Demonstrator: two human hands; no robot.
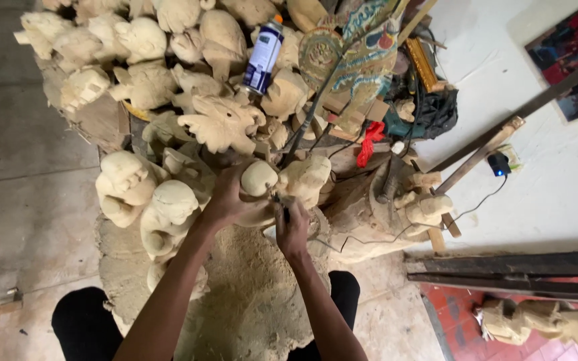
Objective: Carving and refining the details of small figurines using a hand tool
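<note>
Left hand [225, 200] gripped the pale, rounded unfinished wooden carving [259, 179], held over a sawdust-covered lap cloth [249, 294]. Right hand [292, 227] was clenched around a thin dark carving tool [283, 210], tip against the carving's underside. Piled pale wooden figurines [142, 73] and a blue-white spray can [264, 57] lay beyond.

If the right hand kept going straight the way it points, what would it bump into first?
Probably the pale wooden carving right above the right hand, the one the left hand grips. Depth is hard to judge.

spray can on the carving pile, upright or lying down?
Lying down. The spray can rests tilted on its side across the pale wood carvings, with its capped top pointing up-right in the frame, away from the person.
</note>
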